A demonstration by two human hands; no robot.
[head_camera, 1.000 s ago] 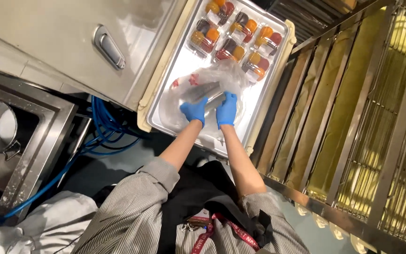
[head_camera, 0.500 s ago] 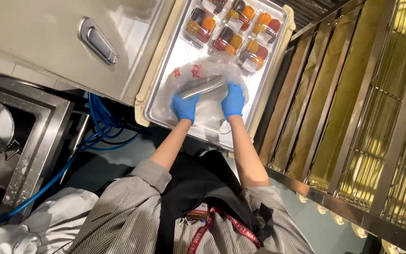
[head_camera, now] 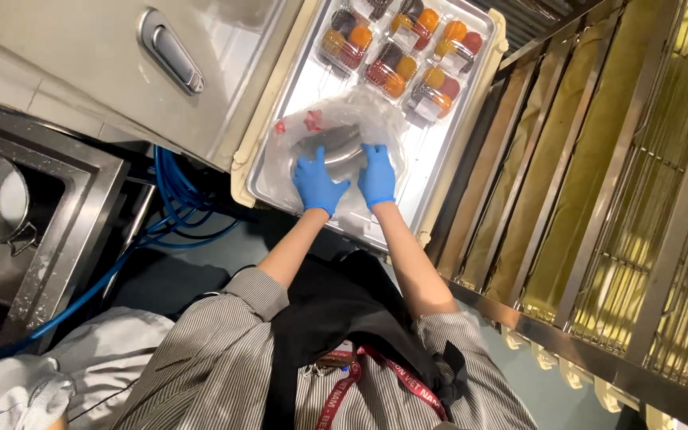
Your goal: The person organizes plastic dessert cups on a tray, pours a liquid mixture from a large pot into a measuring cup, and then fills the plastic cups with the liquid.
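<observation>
Two gloved hands point(head_camera: 348, 181), one bag point(head_camera: 336, 127), five fruit packs point(head_camera: 396, 49)

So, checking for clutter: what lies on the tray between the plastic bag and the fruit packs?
In the head view, only bare tray separates the plastic bag from the fruit packs.

A shallow rectangular steel tray point(head_camera: 431, 171) with a cream rim carries everything: clear plastic boxes of orange and dark red sweets point(head_camera: 396, 48) at its far end, a crumpled clear plastic bag point(head_camera: 336, 131) nearer.
</observation>
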